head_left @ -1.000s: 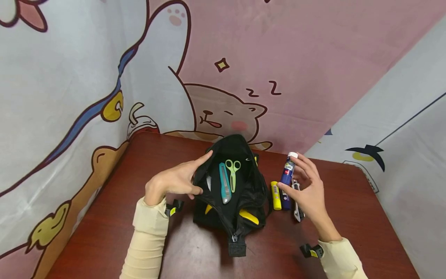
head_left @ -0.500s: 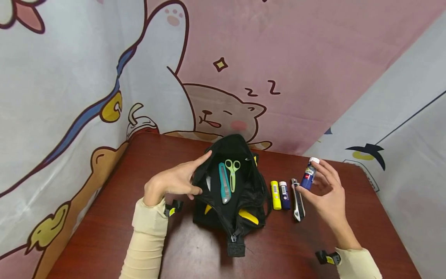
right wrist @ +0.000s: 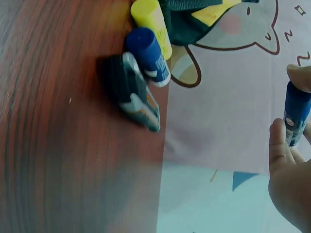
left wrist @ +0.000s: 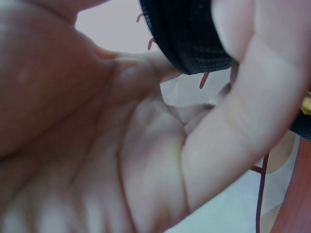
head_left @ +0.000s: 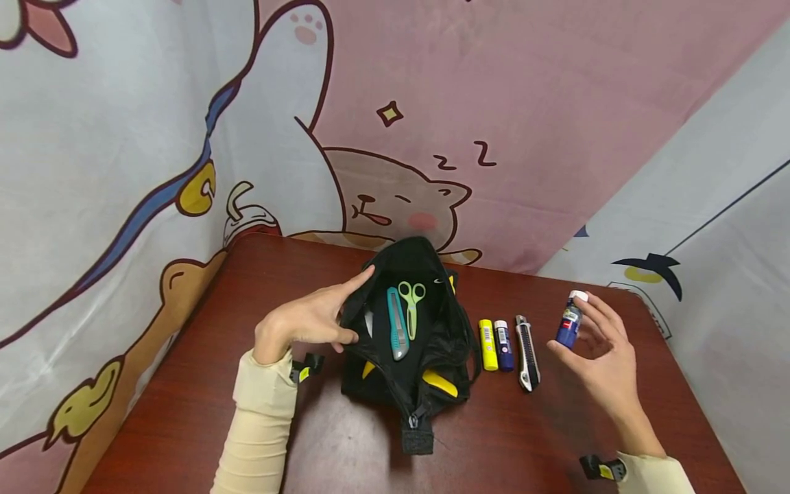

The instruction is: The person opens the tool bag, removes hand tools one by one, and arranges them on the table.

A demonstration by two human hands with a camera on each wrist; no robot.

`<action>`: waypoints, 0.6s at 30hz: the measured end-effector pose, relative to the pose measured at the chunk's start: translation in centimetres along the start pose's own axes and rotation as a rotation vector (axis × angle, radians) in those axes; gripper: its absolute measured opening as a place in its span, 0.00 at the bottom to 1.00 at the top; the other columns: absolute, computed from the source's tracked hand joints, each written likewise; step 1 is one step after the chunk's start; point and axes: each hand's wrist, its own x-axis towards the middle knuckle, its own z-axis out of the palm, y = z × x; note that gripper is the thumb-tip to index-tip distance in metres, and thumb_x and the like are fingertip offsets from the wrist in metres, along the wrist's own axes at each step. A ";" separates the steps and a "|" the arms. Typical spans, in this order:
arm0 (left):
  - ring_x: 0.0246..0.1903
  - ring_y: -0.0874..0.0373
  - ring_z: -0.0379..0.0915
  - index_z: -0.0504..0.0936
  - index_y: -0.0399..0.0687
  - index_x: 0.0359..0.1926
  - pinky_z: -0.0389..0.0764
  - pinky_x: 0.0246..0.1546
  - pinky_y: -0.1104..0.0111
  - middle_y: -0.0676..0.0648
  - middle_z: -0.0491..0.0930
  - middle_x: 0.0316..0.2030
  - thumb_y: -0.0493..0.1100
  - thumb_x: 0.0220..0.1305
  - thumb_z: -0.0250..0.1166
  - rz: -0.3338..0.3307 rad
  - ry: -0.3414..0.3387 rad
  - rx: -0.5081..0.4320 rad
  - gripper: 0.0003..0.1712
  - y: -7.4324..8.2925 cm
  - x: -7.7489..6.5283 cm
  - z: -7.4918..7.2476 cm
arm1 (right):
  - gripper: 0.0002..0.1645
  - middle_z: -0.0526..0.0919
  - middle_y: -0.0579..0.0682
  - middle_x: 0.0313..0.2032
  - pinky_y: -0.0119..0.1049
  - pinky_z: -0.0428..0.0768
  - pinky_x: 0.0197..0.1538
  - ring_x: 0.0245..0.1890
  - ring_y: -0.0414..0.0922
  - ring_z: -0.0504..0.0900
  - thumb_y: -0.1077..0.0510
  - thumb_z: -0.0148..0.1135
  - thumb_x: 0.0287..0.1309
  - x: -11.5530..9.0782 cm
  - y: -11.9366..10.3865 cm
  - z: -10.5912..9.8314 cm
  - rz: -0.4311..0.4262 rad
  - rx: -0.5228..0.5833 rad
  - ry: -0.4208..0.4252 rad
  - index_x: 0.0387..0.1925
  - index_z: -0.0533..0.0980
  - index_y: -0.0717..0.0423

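Note:
My left hand holds the left edge of the mouth of a black zippered bag, its fingers curled on the fabric in the left wrist view. Inside the spread bag lie a teal box cutter and light green scissors. Over the table's right side, my right hand pinches a blue glue stick with a white cap, thumb low and fingertips near the cap. To its left, on the table, lie a black-and-silver box cutter, another blue glue stick and a yellow glue stick.
The reddish-brown wooden table ends at a cartoon-printed cloth behind and at both sides. Yellow patches mark the bag's front, and its zipper end points toward me.
My right hand has carried the glue stick rightward and slightly down, away from the bag, uncovering the box cutter and the other glue sticks. The left hand stays on the bag.

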 end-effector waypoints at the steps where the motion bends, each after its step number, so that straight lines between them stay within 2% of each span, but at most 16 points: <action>1: 0.23 0.53 0.87 0.39 0.59 0.93 0.88 0.38 0.63 0.31 0.53 0.84 0.29 0.65 0.73 0.002 -0.001 -0.001 0.69 0.0 0.0 0.0 | 0.58 0.67 0.50 0.79 0.16 0.78 0.52 0.56 0.36 0.80 0.87 0.79 0.41 0.0 0.2 -0.2 -0.001 -0.008 -0.005 0.77 0.75 0.64; 7: 0.24 0.50 0.87 0.39 0.60 0.93 0.87 0.39 0.63 0.31 0.55 0.83 0.29 0.65 0.73 0.004 0.005 0.003 0.69 -0.1 0.0 0.0 | 0.58 0.67 0.52 0.79 0.16 0.78 0.50 0.56 0.33 0.80 0.85 0.80 0.42 -0.2 1.7 -1.1 -0.003 -0.048 -0.032 0.78 0.75 0.64; 11: 0.24 0.50 0.87 0.40 0.59 0.93 0.87 0.40 0.63 0.31 0.55 0.83 0.29 0.65 0.73 0.008 0.008 0.012 0.68 -0.2 -0.1 0.0 | 0.57 0.67 0.50 0.79 0.16 0.78 0.50 0.55 0.30 0.80 0.83 0.81 0.43 -0.5 3.0 -1.7 0.009 -0.090 -0.061 0.78 0.75 0.62; 18: 0.23 0.53 0.87 0.40 0.59 0.93 0.87 0.41 0.63 0.31 0.56 0.83 0.30 0.65 0.73 0.011 0.012 0.022 0.68 -0.2 -0.1 0.0 | 0.56 0.67 0.44 0.79 0.17 0.78 0.50 0.55 0.28 0.78 0.75 0.84 0.50 -0.9 4.9 -2.5 0.050 -0.147 -0.176 0.80 0.73 0.58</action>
